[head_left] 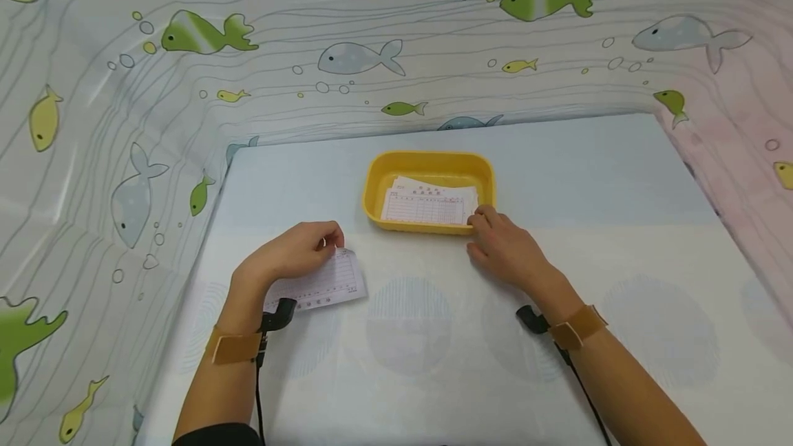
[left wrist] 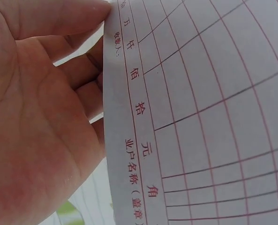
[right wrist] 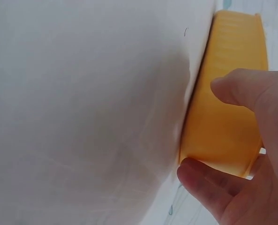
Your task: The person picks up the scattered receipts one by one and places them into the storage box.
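My left hand (head_left: 296, 251) pinches a printed receipt slip (head_left: 327, 283) by its far edge, between thumb and fingers. Close up in the left wrist view, the slip (left wrist: 209, 122) shows red ruled lines and Chinese print, and it bends slightly. At the front right corner of a yellow plastic tray (head_left: 421, 228) is my right hand (head_left: 511, 253). Its thumb lies against the tray wall (right wrist: 223, 126) in the right wrist view, with the other fingers around the corner. Inside the tray lie several similar slips (head_left: 429, 206), stacked unevenly.
The table (head_left: 409, 377) has a pale cover with faint round patterns. Behind it and along both sides rises a fish-print sheet (head_left: 285, 102). Each wrist wears a brown strap with a small black camera, and cables run back along the forearms.
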